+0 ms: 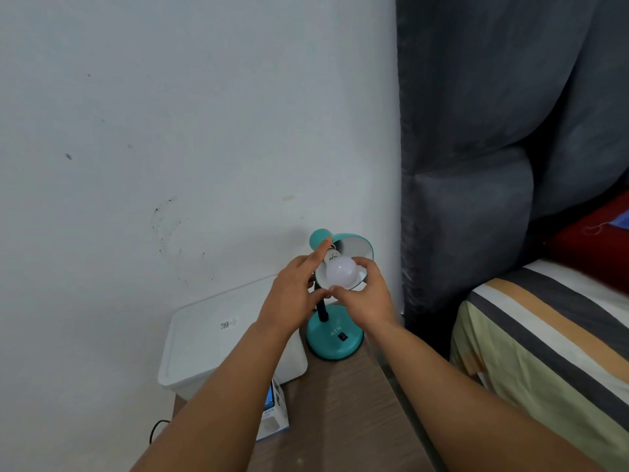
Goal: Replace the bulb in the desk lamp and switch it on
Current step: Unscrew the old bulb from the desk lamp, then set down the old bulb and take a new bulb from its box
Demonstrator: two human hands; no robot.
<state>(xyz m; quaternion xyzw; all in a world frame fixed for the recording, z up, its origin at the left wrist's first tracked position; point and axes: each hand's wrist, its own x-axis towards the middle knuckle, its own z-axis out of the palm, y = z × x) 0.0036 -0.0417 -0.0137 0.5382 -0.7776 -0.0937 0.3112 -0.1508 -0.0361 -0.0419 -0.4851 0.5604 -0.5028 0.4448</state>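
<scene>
The bulb (pixel 341 273) is gripped by the right hand (pixel 366 296) inside the lamp shade (pixel 357 248), which is steadied by the left hand (pixel 294 292) near the table's (pixel 340 403) far edge.

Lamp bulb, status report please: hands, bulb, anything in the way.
Left hand steadying the shade. Right hand gripping the bulb at the socket, unlit. Switch on the base unobstructed.
</scene>
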